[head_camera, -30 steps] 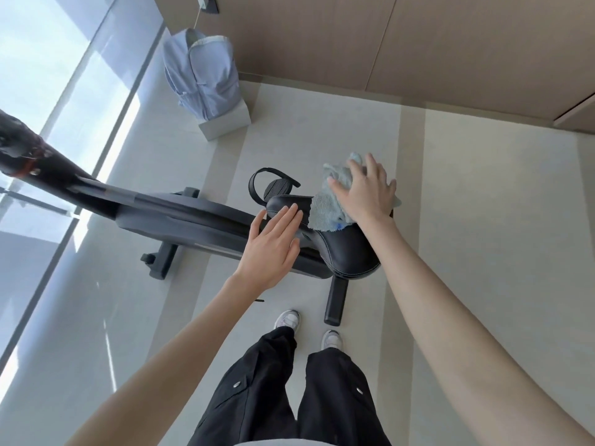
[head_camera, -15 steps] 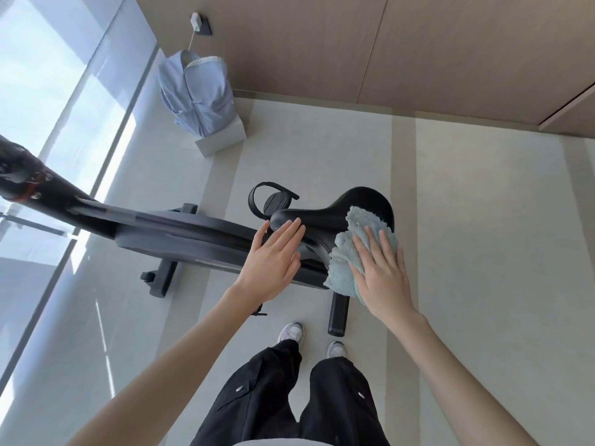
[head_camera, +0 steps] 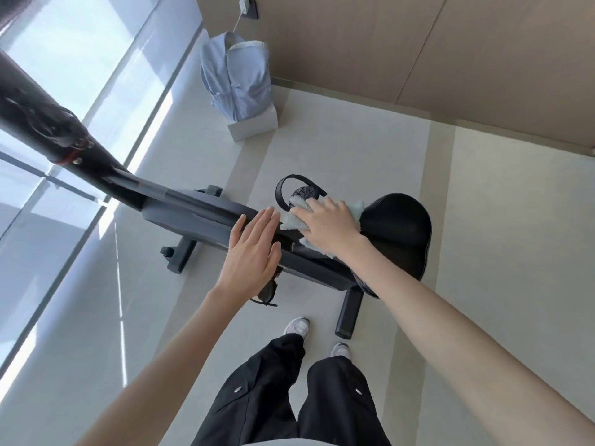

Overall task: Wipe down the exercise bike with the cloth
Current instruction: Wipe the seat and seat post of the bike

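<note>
As pale-blue fluffy cloth slid from black padded saddle onto dark metal frame | right hand presses it, fingers flat | left hand released | saddle likely done

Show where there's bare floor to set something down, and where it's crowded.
Bare: pale floor between the black padded saddle and the wooden wall; also between the dark bike frame and the window. Crowded: by the saddle's nose, left hand, right hand, fluffy pale-blue cloth, strapped pedal.
</note>
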Available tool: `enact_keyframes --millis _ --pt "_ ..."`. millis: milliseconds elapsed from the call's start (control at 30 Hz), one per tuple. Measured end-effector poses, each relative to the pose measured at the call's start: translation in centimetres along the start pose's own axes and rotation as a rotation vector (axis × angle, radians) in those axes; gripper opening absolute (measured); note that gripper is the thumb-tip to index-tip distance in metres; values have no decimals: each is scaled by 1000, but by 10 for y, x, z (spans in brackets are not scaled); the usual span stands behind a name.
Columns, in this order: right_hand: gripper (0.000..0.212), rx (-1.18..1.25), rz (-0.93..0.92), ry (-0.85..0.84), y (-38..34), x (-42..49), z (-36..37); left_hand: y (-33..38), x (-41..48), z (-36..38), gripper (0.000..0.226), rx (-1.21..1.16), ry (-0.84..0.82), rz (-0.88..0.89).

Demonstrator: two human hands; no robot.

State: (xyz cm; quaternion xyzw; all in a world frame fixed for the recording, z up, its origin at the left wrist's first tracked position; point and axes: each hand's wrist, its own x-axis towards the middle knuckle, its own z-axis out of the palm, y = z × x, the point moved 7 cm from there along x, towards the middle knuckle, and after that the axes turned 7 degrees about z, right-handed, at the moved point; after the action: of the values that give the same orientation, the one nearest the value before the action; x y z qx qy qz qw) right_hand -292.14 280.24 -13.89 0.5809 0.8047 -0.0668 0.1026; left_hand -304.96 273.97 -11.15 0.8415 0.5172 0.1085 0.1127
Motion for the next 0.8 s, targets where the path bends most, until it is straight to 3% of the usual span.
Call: enact_keyframes --millis 67,267,433,567,800 --pt "44 -19 -13 20 -2 -1 0 -4 -2 -2 54 6 6 -22" --pt "74 -56 31 27 35 -46 16 8 3 0 52 -28 25 -13" --pt "58 2 226 26 85 -90 22 39 17 11 52 -60 -15 73" --pt "56 188 382 15 112 -115 24 57 30 25 52 -45 -76 139" --pt "52 437 572 43 144 -78 20 59 41 38 53 -4 -106 148"
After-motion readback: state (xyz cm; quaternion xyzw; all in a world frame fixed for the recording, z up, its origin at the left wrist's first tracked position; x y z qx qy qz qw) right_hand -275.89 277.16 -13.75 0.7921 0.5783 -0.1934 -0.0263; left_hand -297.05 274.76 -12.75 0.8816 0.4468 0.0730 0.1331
